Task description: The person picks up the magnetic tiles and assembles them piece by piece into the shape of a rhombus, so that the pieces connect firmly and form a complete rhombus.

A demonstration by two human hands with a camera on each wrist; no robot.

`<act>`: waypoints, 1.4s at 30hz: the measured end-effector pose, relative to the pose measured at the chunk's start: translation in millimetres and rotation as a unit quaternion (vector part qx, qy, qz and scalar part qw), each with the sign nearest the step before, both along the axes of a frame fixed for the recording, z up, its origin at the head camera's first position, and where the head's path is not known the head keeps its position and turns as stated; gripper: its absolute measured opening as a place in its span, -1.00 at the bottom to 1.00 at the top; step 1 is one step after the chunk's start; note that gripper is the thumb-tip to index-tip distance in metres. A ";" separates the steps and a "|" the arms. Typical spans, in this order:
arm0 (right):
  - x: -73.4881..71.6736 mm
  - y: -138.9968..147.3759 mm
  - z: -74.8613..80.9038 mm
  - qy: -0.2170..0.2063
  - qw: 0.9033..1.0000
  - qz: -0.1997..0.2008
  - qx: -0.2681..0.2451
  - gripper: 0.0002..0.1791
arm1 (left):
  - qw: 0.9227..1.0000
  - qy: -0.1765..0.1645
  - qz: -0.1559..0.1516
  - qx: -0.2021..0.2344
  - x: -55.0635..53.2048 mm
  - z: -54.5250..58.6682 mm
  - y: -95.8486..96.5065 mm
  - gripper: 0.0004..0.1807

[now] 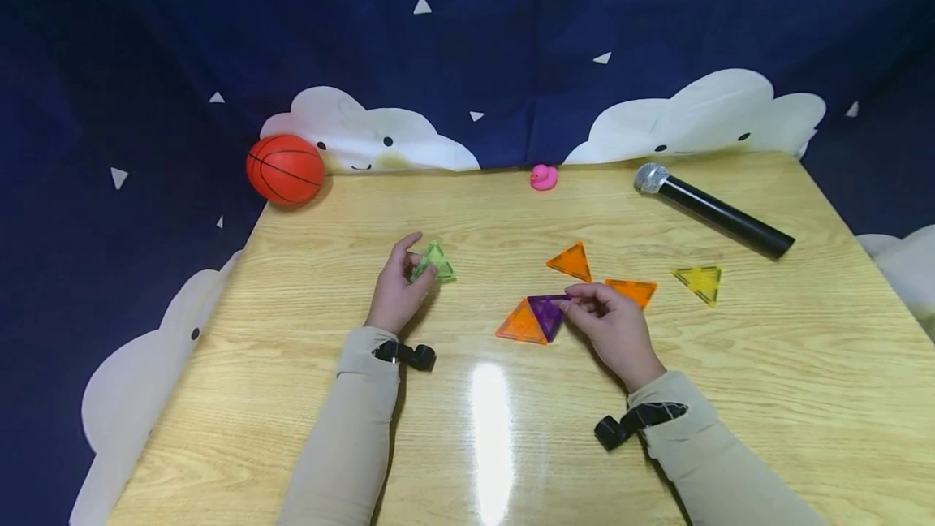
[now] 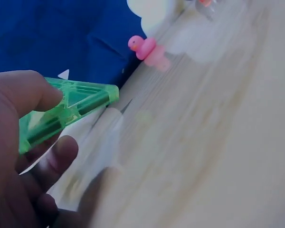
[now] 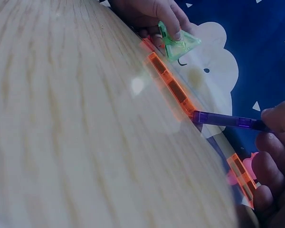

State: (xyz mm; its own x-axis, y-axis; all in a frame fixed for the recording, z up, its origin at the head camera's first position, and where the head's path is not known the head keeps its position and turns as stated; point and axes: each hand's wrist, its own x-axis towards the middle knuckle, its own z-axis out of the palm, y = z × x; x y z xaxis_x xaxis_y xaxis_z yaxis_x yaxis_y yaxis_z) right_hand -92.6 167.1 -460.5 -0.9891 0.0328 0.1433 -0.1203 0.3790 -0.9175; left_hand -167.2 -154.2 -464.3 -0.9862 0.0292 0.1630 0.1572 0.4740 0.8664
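My left hand (image 1: 398, 289) pinches a translucent green triangular magnetic tile (image 1: 434, 263) between thumb and fingers. The left wrist view shows this green tile (image 2: 69, 107) raised off the table. My right hand (image 1: 612, 327) pinches one corner of a purple triangular tile (image 1: 547, 315). One edge of the purple tile meets an orange triangular tile (image 1: 523, 323) lying flat. From the right wrist, the purple tile (image 3: 228, 119) looks tilted up from the orange tile (image 3: 171, 85). Just beyond my right hand lie two more orange tiles, one upper (image 1: 572, 261) and one lower (image 1: 634, 291), the latter partly covered.
A yellow triangular tile (image 1: 701, 282) lies right of my right hand. Behind it rests a black microphone (image 1: 716, 209). A pink rubber duck (image 1: 544, 178) sits at the table's back edge, and a red toy basketball (image 1: 286, 170) at the back left corner. Dark blue cloth hangs behind.
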 end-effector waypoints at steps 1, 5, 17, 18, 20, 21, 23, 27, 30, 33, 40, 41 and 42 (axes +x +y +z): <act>-0.4 0.2 -0.4 0.001 1.000 0.000 0.000 -0.73 | 1.000 0.000 0.007 0.007 0.4 0.5 0.6 -0.51; -0.9 0.6 -1.7 -0.001 1.000 -0.002 0.005 -0.75 | 0.999 -0.001 0.028 0.022 2.8 2.0 2.4 -0.77; -0.3 0.5 1.0 -0.003 1.000 -0.002 0.013 -0.73 | 0.998 0.017 0.046 0.035 2.9 1.6 3.4 -0.83; -0.2 0.4 1.2 -0.003 1.000 -0.001 0.011 -0.73 | 0.998 0.017 0.044 0.038 3.1 1.7 3.5 -0.83; -0.2 0.3 1.5 -0.002 1.000 -0.001 0.008 -0.72 | 0.998 0.015 0.041 0.044 3.7 2.0 3.6 -0.82; -0.4 0.3 1.4 -0.001 1.000 -0.002 0.007 -0.72 | 0.998 0.016 0.039 0.045 3.9 2.1 3.5 -0.82; -0.6 0.1 1.3 0.001 1.000 -0.002 0.006 -0.73 | 0.998 0.016 0.037 0.047 4.2 1.9 3.5 -0.81; -1.3 0.0 0.6 0.007 1.000 -0.002 0.006 -0.74 | 0.998 0.020 0.039 0.043 5.4 1.5 4.1 -0.82; -1.6 -0.1 0.2 0.012 1.000 0.001 0.005 -0.73 | 0.998 0.017 0.034 0.049 7.5 2.0 6.6 -0.84; -1.9 0.1 -0.5 0.013 1.000 0.001 0.006 -0.73 | 0.998 0.007 0.024 0.058 10.7 2.4 11.1 -0.85; -2.4 0.9 -1.7 0.011 1.000 -0.002 0.013 -0.75 | 0.999 -0.003 -0.002 0.048 19.8 2.3 24.5 -0.85; -2.2 1.0 -1.5 0.012 1.000 -0.001 0.017 -0.75 | 0.999 -0.004 -0.007 0.046 21.0 2.5 26.1 -0.85; -2.3 1.2 -1.3 0.012 1.000 -0.001 0.019 -0.75 | 0.999 -0.004 -0.011 0.044 22.0 2.5 27.7 -0.85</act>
State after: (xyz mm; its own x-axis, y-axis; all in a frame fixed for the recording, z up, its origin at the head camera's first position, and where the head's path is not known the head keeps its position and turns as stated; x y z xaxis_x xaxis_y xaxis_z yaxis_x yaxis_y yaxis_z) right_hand -94.9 168.4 -461.9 -0.9853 0.0292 0.1686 -0.1416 0.4140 -0.8992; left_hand -145.1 -126.6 -461.8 -0.9868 0.0368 0.1578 0.1596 0.3920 0.9060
